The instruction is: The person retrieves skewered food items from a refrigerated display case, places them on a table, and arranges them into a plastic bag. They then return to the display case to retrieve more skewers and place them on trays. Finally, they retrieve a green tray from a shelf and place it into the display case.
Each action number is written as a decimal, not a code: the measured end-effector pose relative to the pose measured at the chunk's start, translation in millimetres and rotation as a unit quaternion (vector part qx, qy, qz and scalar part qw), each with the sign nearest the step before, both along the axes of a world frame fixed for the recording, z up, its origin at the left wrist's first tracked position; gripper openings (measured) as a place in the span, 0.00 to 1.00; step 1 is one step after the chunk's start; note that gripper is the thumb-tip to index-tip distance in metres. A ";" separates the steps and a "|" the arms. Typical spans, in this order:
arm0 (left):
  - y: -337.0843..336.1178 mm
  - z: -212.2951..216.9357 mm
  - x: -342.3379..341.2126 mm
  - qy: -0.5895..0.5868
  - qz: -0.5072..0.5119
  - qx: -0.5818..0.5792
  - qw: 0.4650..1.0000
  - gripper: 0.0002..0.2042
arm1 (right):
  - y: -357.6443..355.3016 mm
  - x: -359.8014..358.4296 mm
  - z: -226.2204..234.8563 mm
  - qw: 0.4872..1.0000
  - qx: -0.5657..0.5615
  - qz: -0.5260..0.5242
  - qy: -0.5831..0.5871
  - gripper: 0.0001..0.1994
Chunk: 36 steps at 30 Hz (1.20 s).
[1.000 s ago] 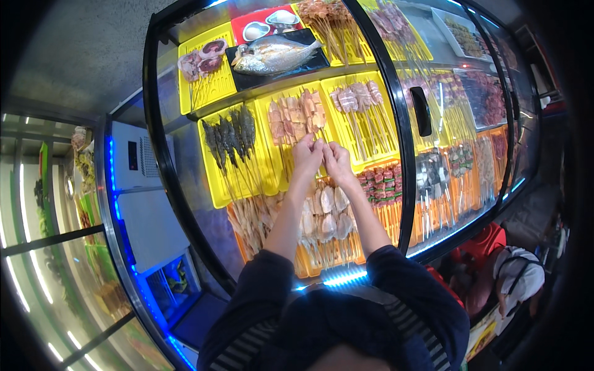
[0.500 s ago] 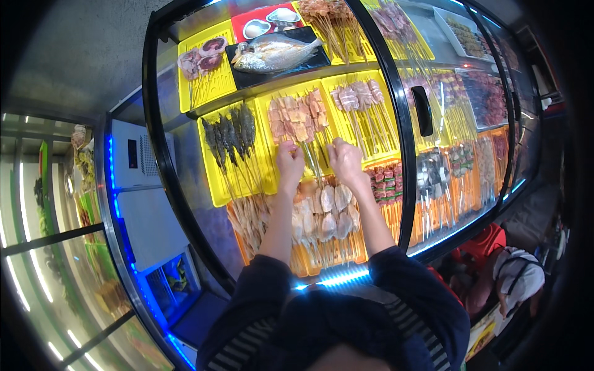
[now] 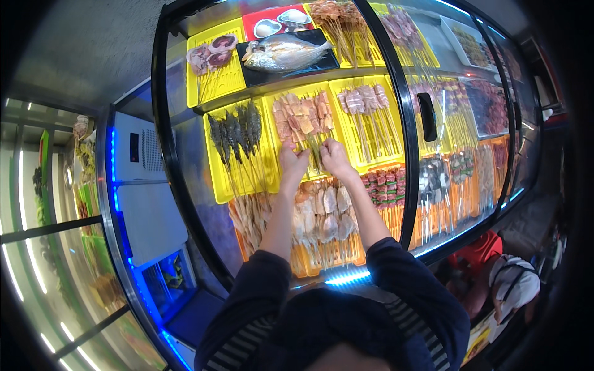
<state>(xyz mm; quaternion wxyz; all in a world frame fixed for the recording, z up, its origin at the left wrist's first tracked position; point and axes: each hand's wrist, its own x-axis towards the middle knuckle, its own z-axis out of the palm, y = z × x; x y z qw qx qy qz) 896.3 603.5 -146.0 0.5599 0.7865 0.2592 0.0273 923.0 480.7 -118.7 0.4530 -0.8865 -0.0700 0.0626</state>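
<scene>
Both my hands are inside a lit display case, at the stick ends of meat skewers [image 3: 303, 116] in the middle yellow tray [image 3: 270, 106]. My left hand [image 3: 293, 163] is closed, its fingertips on the sticks from the left. On the right side of the same sticks, my right hand [image 3: 335, 158] is closed in a pinch. The fingers partly hide which sticks each hand grips. Dark shrimp skewers [image 3: 236, 131] lie in the tray to the left. Rolled meat skewers [image 3: 363, 99] fill the one to the right. Below my wrists are pale flat skewers [image 3: 327, 210].
A whole fish [image 3: 286, 53] lies on a black tray on the upper level. The black door frame [image 3: 405, 123] with its handle [image 3: 427, 116] stands right of my arms. A lit strip [image 3: 348, 277] runs along the near edge. At lower right a person [image 3: 512, 281] is nearby.
My hands have come closer together around the sticks, and the left has turned in toward them. The whole view has shifted slightly.
</scene>
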 end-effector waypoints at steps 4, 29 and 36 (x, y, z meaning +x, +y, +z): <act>-0.8 4.5 9.5 0.071 -0.035 -0.224 0.971 0.16 | 0.6 6.7 -14.0 0.991 0.107 -0.028 -0.074 0.08; 0.2 34.9 6.5 0.049 0.067 -0.445 0.892 0.09 | -18.3 -12.9 62.5 0.858 0.429 -0.104 0.262 0.06; -2.3 17.3 3.3 0.018 0.141 -0.566 0.812 0.07 | -33.2 -11.7 63.0 0.779 0.539 -0.091 0.308 0.09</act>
